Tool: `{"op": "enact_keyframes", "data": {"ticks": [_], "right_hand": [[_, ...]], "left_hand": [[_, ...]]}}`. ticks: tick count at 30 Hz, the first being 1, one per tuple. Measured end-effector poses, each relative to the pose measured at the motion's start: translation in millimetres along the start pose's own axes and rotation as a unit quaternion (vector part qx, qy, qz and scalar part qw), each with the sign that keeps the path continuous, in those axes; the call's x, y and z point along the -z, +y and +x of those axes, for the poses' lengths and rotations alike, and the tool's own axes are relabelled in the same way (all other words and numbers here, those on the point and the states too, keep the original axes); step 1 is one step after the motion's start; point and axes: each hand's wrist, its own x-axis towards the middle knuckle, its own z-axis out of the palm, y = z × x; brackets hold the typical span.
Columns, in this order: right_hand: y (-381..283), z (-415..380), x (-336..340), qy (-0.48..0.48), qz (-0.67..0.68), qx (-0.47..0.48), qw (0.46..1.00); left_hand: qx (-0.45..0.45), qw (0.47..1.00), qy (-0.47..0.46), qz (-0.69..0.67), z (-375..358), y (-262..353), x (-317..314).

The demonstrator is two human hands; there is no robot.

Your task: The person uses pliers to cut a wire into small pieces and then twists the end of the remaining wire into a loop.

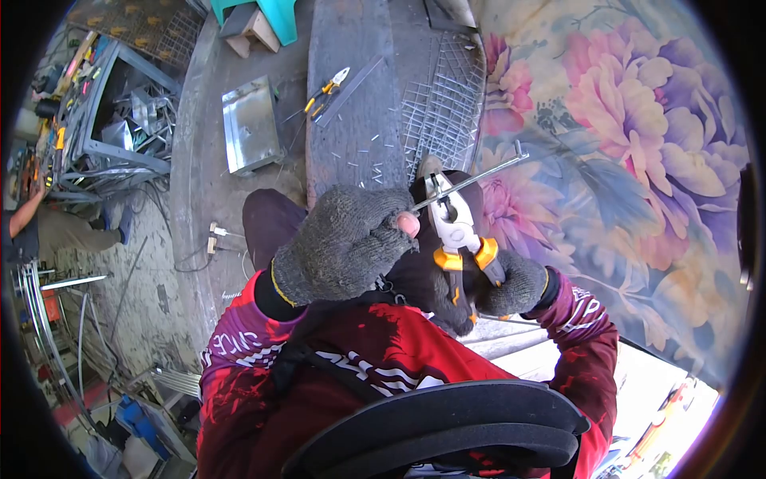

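My left hand [343,239], in a grey knit glove with a bare fingertip showing, pinches one end of a thin metal rod [479,174] that runs up to the right and ends in a small bend. My right hand [511,286], also gloved, grips the orange-and-black handles of a pair of pliers [451,227]. The plier jaws point upward and meet the rod close to my left fingertips. Both hands are raised in front of my chest, above my dark-trousered knee.
A plank [351,120] ahead carries another pair of yellow-handled pliers [325,90] and several short wire offcuts. Wire mesh panels [447,112] lie to its right, beside a floral cloth [638,136]. A metal tray [251,124] rests on the floor at left. Another person's arm [28,211] shows at the far left.
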Motion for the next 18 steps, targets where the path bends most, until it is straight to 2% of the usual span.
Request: {"op": "enact_keyframes", "data": {"ticks": [1,2,3,5,6,8,10,11,13,14,15,16,17,18], "right_hand": [[-5.7,16.9,-15.9,-0.110,0.141,0.035,0.983],[-6.2,19.2,-14.7,-0.112,0.139,0.036,0.983],[-6.1,21.3,-13.5,-0.101,0.115,0.035,0.988],[1.3,22.3,-11.2,-0.085,0.103,0.052,0.990],[4.8,23.9,-9.5,-0.086,0.102,0.053,0.990],[8.7,24.4,-7.3,-0.002,0.178,0.059,0.982],[4.4,19.9,-2.6,0.020,0.122,0.025,0.992],[1.2,20.6,-3.5,0.066,-0.029,0.052,0.996],[4.8,25.4,-8.7,0.172,-0.295,0.106,0.934],[2.3,29.5,-13.7,0.171,-0.294,0.105,0.934],[-2.8,33.8,-19.9,0.223,-0.366,0.147,0.891],[-6.3,35.8,-22.7,0.274,-0.435,0.188,0.837],[-2.2,36.6,-19.7,0.306,-0.436,0.176,0.828],[-6.2,37.9,-20.9,0.308,-0.439,0.177,0.826]], "left_hand": [[0.038,0.999,-0.023,-0.019,0.2,0.0,0.6],[0.075,0.996,-0.046,-0.035,0.4,-0.6,1.8],[0.074,0.996,-0.046,-0.032,-1.8,-3.7,-0.3],[-0.022,0.998,0.021,0.046,-7.7,-12.0,-10.1],[-0.023,0.998,0.021,0.048,-7.8,-12.1,-9.9],[0.061,0.998,0.006,-0.005,-8.2,-12.1,-10.5],[0.030,0.999,0.006,0.026,-10.8,-21.4,-12.5],[0.000,0.998,0.009,0.059,-10.3,-26.0,-12.5],[-0.005,0.999,0.015,0.051,-9.8,-25.1,-8.8],[-0.010,0.999,0.020,0.038,-9.0,-22.9,-7.7],[-0.009,0.999,0.021,0.038,-6.4,-20.8,-7.4],[0.092,0.994,0.010,-0.056,-1.2,-19.8,-7.4],[0.189,0.971,-0.002,-0.149,2.6,-20.4,-7.6],[0.185,0.971,0.000,-0.149,2.3,-23.9,-8.9]]}}
